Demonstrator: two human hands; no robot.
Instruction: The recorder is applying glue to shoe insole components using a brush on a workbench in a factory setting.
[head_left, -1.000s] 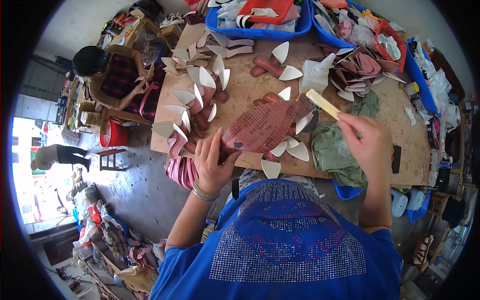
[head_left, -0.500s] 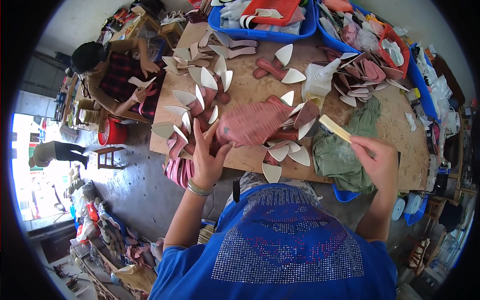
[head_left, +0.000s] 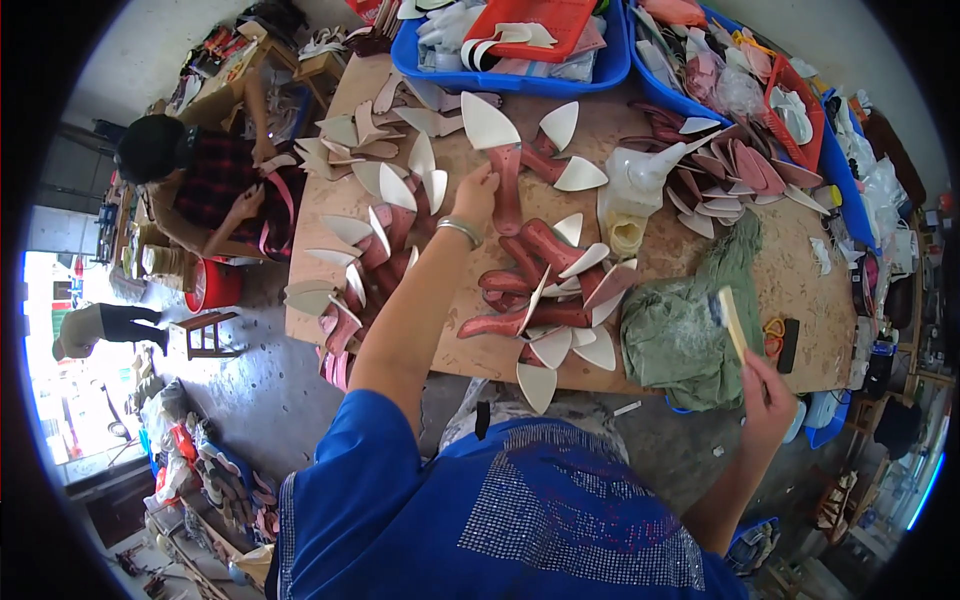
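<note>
The left hand (head_left: 478, 192) is stretched far out to the upper middle of the frame. Its fingers are closed on the edge of a dark red leather shoe piece with a cream pointed tip (head_left: 500, 160), which lies flat on the wooden table (head_left: 790, 290). There is a silver bangle (head_left: 458, 229) on that wrist.

The right hand (head_left: 768, 400) is at the lower right of the frame, just off the near edge of the table. Its fingers are wrapped tight around the handle of a small flat brush with a pale wooden handle (head_left: 732, 322). The brush points up, over a crumpled green cloth (head_left: 680, 335).

In the middle of the frame is a heap of the same red and cream shoe pieces (head_left: 545, 295), near the green cloth. More of them lie in a row on the left side of the table (head_left: 370, 250). A white plastic jug (head_left: 632, 195) stands just right of the middle. A big blue plastic tub (head_left: 510, 70) full of stuff sits at the top, and another blue tub (head_left: 830, 165) is at the upper right.

At the upper left, another person in a dark checked shirt (head_left: 205, 180) sits beside the table near a red bucket (head_left: 212, 285).
</note>
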